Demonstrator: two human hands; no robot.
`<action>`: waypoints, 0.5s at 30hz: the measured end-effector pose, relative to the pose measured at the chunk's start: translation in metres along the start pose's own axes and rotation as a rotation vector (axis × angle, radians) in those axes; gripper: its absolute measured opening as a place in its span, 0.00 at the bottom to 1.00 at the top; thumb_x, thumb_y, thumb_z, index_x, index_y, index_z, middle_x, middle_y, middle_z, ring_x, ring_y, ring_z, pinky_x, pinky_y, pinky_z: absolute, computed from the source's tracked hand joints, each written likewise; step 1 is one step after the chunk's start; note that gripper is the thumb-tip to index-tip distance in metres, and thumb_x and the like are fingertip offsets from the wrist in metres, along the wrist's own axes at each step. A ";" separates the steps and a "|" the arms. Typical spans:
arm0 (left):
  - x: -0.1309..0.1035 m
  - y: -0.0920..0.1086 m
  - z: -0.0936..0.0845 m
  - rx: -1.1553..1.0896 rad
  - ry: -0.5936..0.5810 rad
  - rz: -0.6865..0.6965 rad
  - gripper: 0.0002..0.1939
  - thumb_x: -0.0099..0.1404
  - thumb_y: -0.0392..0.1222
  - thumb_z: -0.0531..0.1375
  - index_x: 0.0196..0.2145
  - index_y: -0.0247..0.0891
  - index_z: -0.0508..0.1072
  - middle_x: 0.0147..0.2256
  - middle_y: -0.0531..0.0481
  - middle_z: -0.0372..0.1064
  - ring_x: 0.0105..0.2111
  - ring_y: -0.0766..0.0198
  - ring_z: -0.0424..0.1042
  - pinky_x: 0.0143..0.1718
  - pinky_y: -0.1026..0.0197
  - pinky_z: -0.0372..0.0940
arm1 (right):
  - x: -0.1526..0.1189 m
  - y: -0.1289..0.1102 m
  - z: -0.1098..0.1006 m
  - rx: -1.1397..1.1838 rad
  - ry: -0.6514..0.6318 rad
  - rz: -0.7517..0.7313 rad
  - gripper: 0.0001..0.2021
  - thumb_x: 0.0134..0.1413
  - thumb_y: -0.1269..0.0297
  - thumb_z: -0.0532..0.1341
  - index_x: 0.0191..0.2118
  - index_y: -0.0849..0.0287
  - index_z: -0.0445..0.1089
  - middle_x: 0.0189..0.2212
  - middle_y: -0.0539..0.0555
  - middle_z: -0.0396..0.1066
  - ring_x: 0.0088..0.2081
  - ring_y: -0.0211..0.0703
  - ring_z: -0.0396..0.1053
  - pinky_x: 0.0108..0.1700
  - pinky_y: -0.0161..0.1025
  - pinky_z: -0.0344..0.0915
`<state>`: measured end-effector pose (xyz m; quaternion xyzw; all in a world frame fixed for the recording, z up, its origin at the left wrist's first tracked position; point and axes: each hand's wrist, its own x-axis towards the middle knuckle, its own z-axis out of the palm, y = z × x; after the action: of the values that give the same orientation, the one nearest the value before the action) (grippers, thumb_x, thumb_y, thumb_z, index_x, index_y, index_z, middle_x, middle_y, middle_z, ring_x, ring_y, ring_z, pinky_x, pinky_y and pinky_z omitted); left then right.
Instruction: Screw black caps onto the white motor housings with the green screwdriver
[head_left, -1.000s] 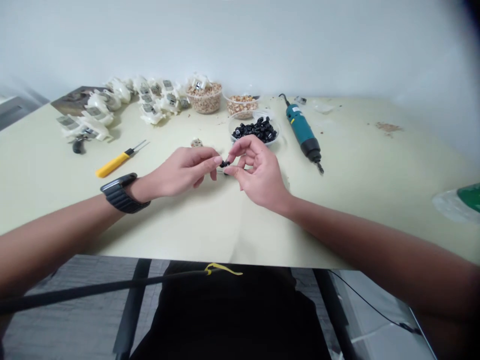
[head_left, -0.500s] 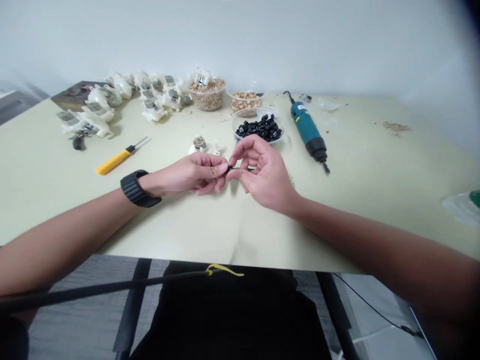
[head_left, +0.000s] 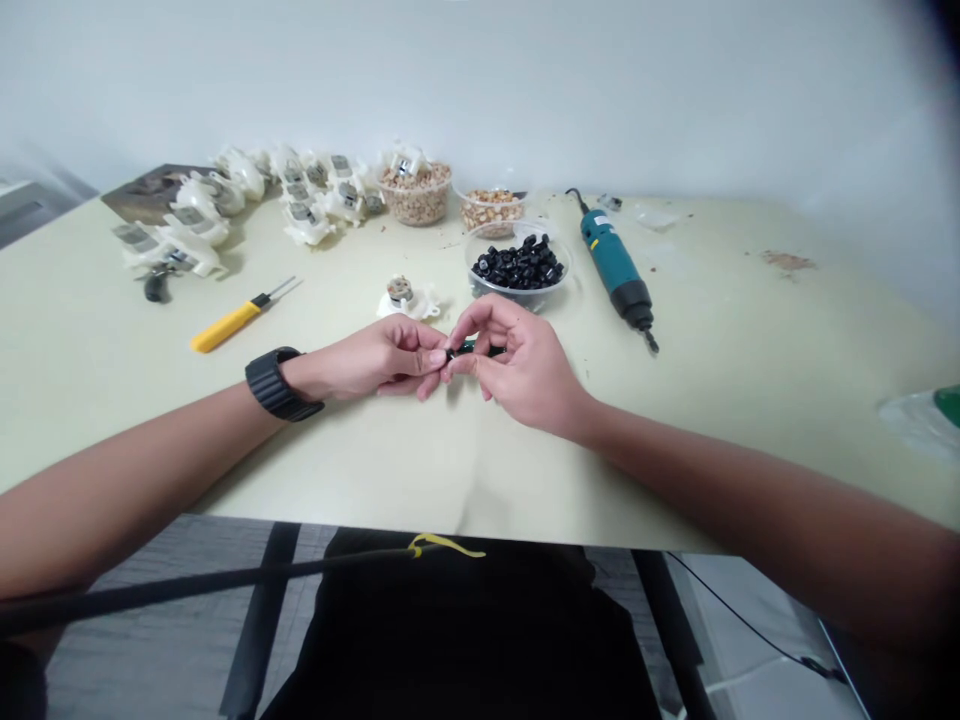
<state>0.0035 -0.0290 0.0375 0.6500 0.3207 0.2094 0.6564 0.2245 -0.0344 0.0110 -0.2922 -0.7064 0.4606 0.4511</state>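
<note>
Both hands meet above the table's middle. My left hand [head_left: 397, 358], a dark watch on its wrist, pinches a small black part [head_left: 450, 355] between thumb and fingers. My right hand [head_left: 517, 365] is closed with thumb and forefinger at the same spot. Through its curled fingers shows a thin dark green, shiny piece [head_left: 468, 346]; its kind is not clear. Just behind the hands lies a white plastic housing with a round metal motor-like part [head_left: 400, 292]. A clear bowl [head_left: 525, 298] of small black parts [head_left: 517, 263] stands behind my right hand.
A yellow-handled screwdriver [head_left: 229, 325] lies at left. Several white housings [head_left: 199, 220] crowd the back left. Two tubs [head_left: 416, 208] of small tan and brown pieces stand at the back. A teal electric screwdriver [head_left: 619, 265] lies at right. A black rod [head_left: 225, 578] crosses before the table edge.
Both hands have come slightly nearer to me, and my right fingers now sit closer to my left. More of the dark green piece shows between them.
</note>
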 end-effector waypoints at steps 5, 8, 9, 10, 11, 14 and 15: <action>0.001 -0.002 0.003 0.045 0.095 0.020 0.19 0.67 0.53 0.74 0.30 0.35 0.78 0.21 0.50 0.71 0.14 0.75 0.52 0.14 0.66 0.42 | 0.000 0.004 -0.002 -0.152 0.057 -0.115 0.05 0.57 0.72 0.68 0.37 0.57 0.73 0.36 0.48 0.75 0.31 0.34 0.67 0.35 0.38 0.66; 0.002 -0.003 0.004 0.098 0.125 0.050 0.20 0.67 0.53 0.73 0.27 0.35 0.78 0.21 0.49 0.73 0.14 0.75 0.52 0.14 0.66 0.44 | 0.000 0.006 -0.003 -0.251 0.056 -0.155 0.05 0.58 0.73 0.67 0.34 0.56 0.74 0.34 0.48 0.74 0.30 0.35 0.66 0.35 0.38 0.65; 0.002 -0.003 0.004 0.108 0.134 0.056 0.20 0.67 0.53 0.73 0.27 0.35 0.78 0.22 0.48 0.74 0.14 0.74 0.52 0.14 0.65 0.45 | 0.000 0.006 -0.004 -0.280 0.057 -0.169 0.05 0.59 0.73 0.66 0.34 0.56 0.74 0.33 0.47 0.74 0.30 0.35 0.66 0.35 0.38 0.65; 0.002 -0.003 0.004 0.116 0.145 0.062 0.19 0.67 0.53 0.73 0.28 0.35 0.79 0.22 0.48 0.75 0.14 0.74 0.53 0.15 0.65 0.45 | 0.000 0.007 -0.004 -0.304 0.057 -0.188 0.06 0.59 0.74 0.66 0.33 0.57 0.74 0.32 0.47 0.74 0.30 0.36 0.66 0.35 0.38 0.64; 0.002 -0.003 0.004 0.124 0.157 0.070 0.19 0.67 0.53 0.73 0.28 0.35 0.80 0.23 0.47 0.75 0.14 0.74 0.53 0.15 0.65 0.46 | 0.000 0.007 -0.005 -0.324 0.054 -0.212 0.06 0.60 0.74 0.66 0.33 0.57 0.74 0.31 0.47 0.73 0.30 0.36 0.66 0.36 0.38 0.64; 0.001 -0.003 0.005 0.179 0.189 0.105 0.20 0.68 0.55 0.72 0.29 0.35 0.82 0.20 0.49 0.72 0.14 0.73 0.54 0.16 0.64 0.47 | 0.000 0.009 -0.007 -0.370 0.042 -0.279 0.07 0.62 0.74 0.65 0.33 0.57 0.74 0.31 0.48 0.73 0.31 0.36 0.66 0.37 0.38 0.64; 0.001 -0.003 0.006 0.206 0.198 0.118 0.20 0.68 0.56 0.72 0.29 0.36 0.83 0.18 0.50 0.69 0.14 0.72 0.54 0.16 0.64 0.48 | 0.000 0.010 -0.007 -0.385 0.040 -0.297 0.07 0.63 0.74 0.64 0.33 0.57 0.74 0.31 0.48 0.74 0.31 0.37 0.67 0.38 0.38 0.64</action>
<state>0.0076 -0.0325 0.0336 0.7078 0.3649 0.2765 0.5379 0.2310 -0.0275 0.0036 -0.2751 -0.8073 0.2401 0.4637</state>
